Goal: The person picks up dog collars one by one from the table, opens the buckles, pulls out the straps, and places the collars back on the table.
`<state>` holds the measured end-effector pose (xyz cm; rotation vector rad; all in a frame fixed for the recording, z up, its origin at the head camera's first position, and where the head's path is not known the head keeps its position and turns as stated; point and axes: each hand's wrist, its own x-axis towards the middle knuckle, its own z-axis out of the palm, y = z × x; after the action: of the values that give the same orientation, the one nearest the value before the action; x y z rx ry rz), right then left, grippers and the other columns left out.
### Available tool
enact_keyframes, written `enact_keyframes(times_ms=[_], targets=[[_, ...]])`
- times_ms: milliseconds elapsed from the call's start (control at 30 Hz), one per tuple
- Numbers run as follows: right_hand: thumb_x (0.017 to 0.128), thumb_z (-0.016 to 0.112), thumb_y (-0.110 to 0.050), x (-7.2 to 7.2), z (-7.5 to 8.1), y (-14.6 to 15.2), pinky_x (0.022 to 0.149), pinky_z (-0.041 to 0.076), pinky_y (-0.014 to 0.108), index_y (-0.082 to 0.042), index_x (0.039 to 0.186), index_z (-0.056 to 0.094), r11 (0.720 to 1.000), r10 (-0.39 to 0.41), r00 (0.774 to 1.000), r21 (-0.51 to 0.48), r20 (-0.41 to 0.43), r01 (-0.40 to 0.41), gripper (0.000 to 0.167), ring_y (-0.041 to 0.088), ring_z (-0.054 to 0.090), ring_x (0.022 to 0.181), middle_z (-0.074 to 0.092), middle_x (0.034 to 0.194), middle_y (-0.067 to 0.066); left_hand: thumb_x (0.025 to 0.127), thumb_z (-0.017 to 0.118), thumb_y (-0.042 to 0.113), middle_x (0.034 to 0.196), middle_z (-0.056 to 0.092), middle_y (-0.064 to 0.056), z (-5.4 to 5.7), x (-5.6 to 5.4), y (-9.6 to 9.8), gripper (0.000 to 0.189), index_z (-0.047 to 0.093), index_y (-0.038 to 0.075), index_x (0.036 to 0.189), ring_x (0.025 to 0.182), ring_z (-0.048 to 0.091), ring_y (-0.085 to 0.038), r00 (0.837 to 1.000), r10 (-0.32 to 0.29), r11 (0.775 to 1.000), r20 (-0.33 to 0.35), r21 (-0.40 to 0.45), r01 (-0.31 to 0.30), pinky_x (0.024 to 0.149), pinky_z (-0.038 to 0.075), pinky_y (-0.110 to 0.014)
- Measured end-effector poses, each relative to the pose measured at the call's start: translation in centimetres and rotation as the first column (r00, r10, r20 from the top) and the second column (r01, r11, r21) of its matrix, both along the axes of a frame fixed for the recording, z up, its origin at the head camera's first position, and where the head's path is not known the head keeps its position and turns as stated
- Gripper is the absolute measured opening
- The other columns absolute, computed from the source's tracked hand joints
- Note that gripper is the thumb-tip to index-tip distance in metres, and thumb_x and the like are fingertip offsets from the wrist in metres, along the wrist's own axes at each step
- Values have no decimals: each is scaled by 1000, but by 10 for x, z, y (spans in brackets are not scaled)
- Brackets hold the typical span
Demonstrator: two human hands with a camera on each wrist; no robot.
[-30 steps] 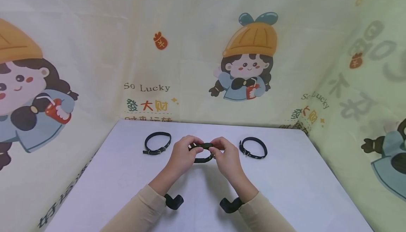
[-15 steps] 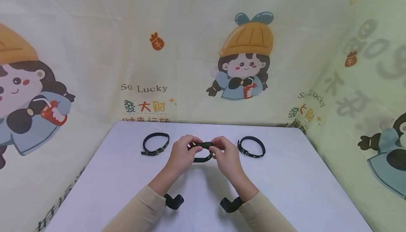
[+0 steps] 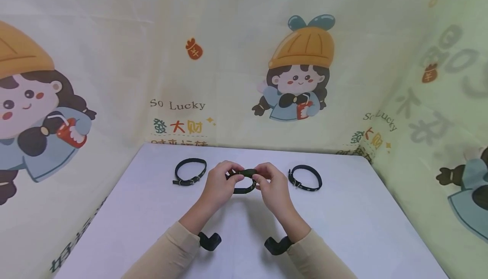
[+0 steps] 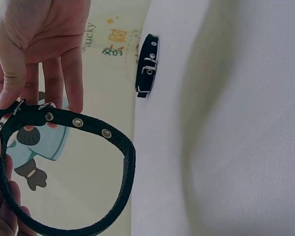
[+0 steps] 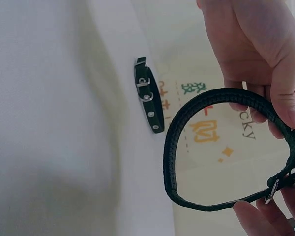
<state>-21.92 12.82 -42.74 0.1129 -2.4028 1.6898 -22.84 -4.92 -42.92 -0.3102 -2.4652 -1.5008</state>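
Above the middle of the white table, both hands hold a dark buckled collar [image 3: 244, 191] as a closed loop. My left hand [image 3: 220, 183] pinches it beside the metal buckle [image 4: 19, 106] between thumb and fingers. From the other side, my right hand [image 3: 273, 186] pinches the band with thumb and fingertips. Metal eyelets [image 4: 77, 122] dot the strap in the left wrist view. A padded section [image 5: 172, 142] of the band shows in the right wrist view. In the head view the fingers cover part of the upper band.
Two similar buckled collars lie on the white table [image 3: 152, 228]: one at the back left [image 3: 188, 182], one at the back right [image 3: 307, 188]. A printed cloth [image 3: 236, 80] hangs behind and along the sides. Black wrist devices [image 3: 209, 241] sit at both sleeves.
The head view shifts slightly and returns. Both hands keep their hold on the collar, which stays nearly in place.
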Motion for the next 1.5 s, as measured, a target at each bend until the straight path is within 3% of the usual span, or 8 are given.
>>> enact_keyframes(times_ms=[267, 633, 1067, 1367, 1500], targets=[[99, 76, -4, 1, 0, 1, 83, 67, 49, -14, 110, 74, 999, 9, 1000, -31, -6, -9, 15, 25, 75, 104, 75, 108, 7, 94, 83, 7, 102, 71, 4, -1, -1, -1, 20, 78, 18, 108, 95, 62, -17, 1000, -3, 1000, -28, -8, 3, 75, 59, -28], [102, 71, -3, 1, -3, 1, 80, 67, 49, -11, 114, 70, 996, 33, 999, -80, -6, -34, 15, 25, 75, 101, 73, 108, 10, 94, 83, 8, 102, 70, 4, 1, 0, -1, 19, 78, 20, 108, 96, 63, -18, 1000, 10, 1000, 15, 5, -10, 76, 60, -31], [106, 66, -7, 1, -2, 4, 76, 67, 35, -11, 120, 68, 989, 48, 999, -140, 27, -43, 15, 26, 76, 107, 73, 115, 11, 95, 82, 8, 105, 71, 3, 3, 4, -1, 20, 78, 17, 112, 97, 62, -18, 1000, -4, 1000, 18, 8, 3, 74, 60, -27], [105, 68, -6, 3, -3, 1, 83, 67, 49, -10, 119, 68, 996, 41, 999, -82, 15, -39, 15, 25, 75, 105, 75, 113, 11, 96, 81, 9, 111, 72, 2, 4, 4, -1, 33, 76, 19, 127, 101, 62, -18, 999, -30, 999, -23, -31, 29, 75, 62, -26], [104, 69, -7, 4, -3, 0, 84, 67, 50, -13, 118, 69, 998, 22, 1000, -55, 20, -21, 15, 25, 74, 105, 75, 112, 8, 96, 80, 7, 113, 73, 0, 6, 5, 1, 35, 76, 17, 128, 104, 63, -19, 998, -43, 997, -42, -66, 40, 78, 63, -27]])
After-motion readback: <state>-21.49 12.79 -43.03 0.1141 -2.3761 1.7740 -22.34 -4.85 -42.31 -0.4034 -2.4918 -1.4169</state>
